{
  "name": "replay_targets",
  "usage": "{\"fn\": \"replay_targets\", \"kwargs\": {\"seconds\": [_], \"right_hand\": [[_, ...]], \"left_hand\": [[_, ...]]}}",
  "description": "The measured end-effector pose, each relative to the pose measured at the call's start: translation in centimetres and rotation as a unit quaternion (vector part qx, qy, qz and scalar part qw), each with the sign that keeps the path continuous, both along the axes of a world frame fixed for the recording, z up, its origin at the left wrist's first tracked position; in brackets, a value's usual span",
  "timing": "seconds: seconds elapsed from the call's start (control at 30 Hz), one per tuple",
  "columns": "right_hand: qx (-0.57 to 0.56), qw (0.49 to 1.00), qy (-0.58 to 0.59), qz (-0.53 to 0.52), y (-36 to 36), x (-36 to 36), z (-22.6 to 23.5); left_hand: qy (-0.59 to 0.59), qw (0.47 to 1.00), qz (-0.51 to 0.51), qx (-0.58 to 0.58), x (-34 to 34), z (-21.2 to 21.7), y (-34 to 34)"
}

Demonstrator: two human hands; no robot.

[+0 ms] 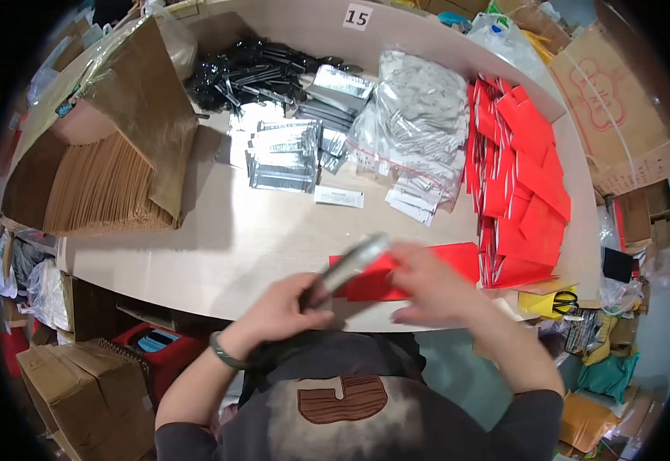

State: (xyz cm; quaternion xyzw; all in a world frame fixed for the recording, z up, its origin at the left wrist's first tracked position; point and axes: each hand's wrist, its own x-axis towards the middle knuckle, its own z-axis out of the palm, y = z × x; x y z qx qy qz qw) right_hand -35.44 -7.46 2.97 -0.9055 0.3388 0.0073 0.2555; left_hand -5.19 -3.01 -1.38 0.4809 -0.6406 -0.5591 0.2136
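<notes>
My left hand (280,309) is closed around the lower end of a long silver packet (356,258), which tilts up to the right and is blurred; something dark shows near its lower end. Just right of it, my right hand (431,288) hovers over red paper sleeves (454,257) lying at the table's front edge. Motion smears its fingers, so I cannot make out anything in them. Beyond my hands, a single white sachet (339,197) lies flat, near stacked silver foil packets (283,157) and a clear bag of white sachets (419,104).
An open cardboard box (131,100) packed with brown card pieces stands at the left. Black-wrapped slim items (254,73) are heaped at the back. Overlapping red sleeves (531,180) fill the right side. Black-handled scissors (565,302) sit by the right edge. A carton (81,392) stands below left.
</notes>
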Motion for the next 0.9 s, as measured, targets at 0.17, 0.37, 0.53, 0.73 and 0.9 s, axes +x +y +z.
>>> {"fn": "replay_targets", "kwargs": {"seconds": [0.17, 0.37, 0.53, 0.73, 0.9], "right_hand": [[-0.047, 0.998, -0.034, 0.011, -0.4, 5.1, -4.5], [-0.073, 0.975, 0.003, -0.210, 1.2, 7.5, -5.4], [-0.008, 0.964, -0.020, -0.266, 0.8, 8.3, -7.2], [0.037, 0.987, -0.059, -0.147, 0.4, 12.6, -6.7], [-0.324, 0.933, -0.063, -0.146, -9.6, 10.3, -9.4]], "left_hand": [[0.057, 0.993, -0.061, -0.084, -4.1, -0.7, -0.2], [-0.243, 0.944, 0.161, -0.156, 1.3, -1.5, 0.3], [-0.302, 0.931, 0.059, -0.196, 2.5, -0.8, 1.1], [-0.290, 0.933, -0.096, -0.191, 3.7, 0.6, -0.5], [-0.261, 0.886, 0.029, -0.381, 8.5, 2.9, -1.8]]}}
